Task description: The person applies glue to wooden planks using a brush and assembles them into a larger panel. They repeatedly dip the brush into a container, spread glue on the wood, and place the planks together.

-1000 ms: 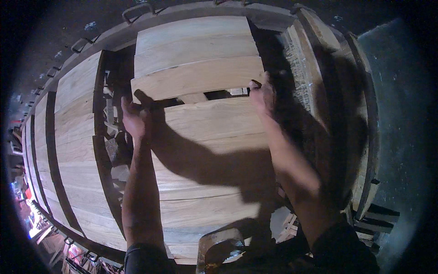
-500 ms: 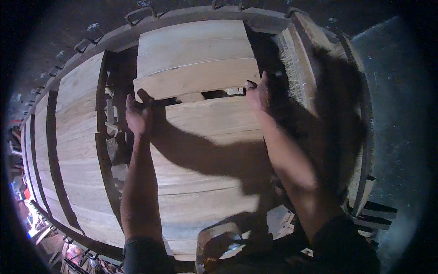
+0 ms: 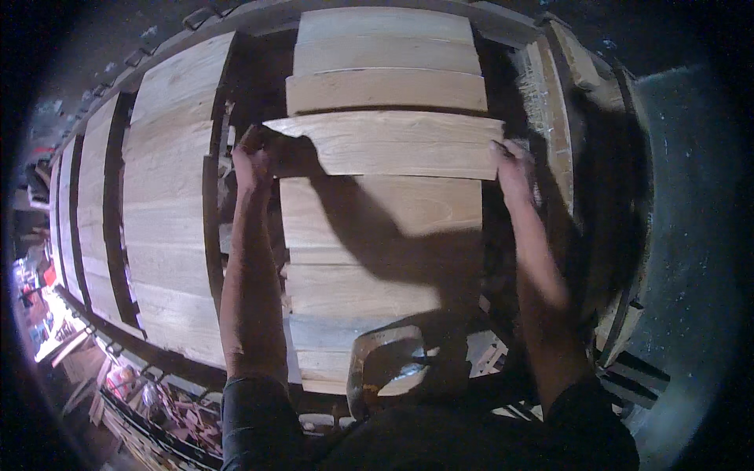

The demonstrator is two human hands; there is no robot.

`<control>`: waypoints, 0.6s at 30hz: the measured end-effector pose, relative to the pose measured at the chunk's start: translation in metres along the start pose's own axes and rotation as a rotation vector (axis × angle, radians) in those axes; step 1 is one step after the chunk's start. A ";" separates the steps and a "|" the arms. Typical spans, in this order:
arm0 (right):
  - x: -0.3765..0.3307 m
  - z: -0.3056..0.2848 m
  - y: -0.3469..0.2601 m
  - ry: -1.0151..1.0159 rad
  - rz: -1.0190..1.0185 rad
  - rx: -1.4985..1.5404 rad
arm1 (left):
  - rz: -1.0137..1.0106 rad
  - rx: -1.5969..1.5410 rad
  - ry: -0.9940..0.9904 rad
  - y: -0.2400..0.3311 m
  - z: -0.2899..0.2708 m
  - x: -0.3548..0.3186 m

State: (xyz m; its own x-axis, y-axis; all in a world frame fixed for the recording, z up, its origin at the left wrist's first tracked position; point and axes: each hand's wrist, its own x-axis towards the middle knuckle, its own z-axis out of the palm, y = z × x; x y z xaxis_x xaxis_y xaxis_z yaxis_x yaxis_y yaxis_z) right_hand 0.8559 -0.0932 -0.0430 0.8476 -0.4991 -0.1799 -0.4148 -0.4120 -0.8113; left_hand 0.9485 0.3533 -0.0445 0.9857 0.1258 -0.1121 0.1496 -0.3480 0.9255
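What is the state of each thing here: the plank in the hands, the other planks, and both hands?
Left hand: gripping the left end of the plank.
Right hand: gripping the right end of the plank.
Plank: held crosswise, slightly tilted, overlapping the boards below.
Far planks: lying flat, side by side.
Near planks: lying flat, partly in shadow.
Left panel: boards joined, lying flat.
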 end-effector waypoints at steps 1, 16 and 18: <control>-0.015 -0.009 -0.011 0.036 -0.071 -0.056 | 0.020 -0.063 0.030 0.007 -0.007 -0.012; -0.223 -0.057 0.082 -0.173 -0.060 -0.301 | 0.074 -0.174 -0.248 -0.070 -0.074 -0.203; -0.218 -0.060 0.078 -0.249 -0.049 -0.159 | 0.060 -0.182 -0.298 -0.078 -0.073 -0.206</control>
State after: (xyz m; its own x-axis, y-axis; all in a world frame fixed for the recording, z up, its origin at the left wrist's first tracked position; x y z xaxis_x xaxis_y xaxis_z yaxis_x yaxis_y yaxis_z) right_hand 0.6191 -0.0628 -0.0335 0.9150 -0.2811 -0.2894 -0.4011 -0.5555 -0.7284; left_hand 0.7282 0.4226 -0.0674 0.9757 -0.1754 -0.1313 0.1010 -0.1720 0.9799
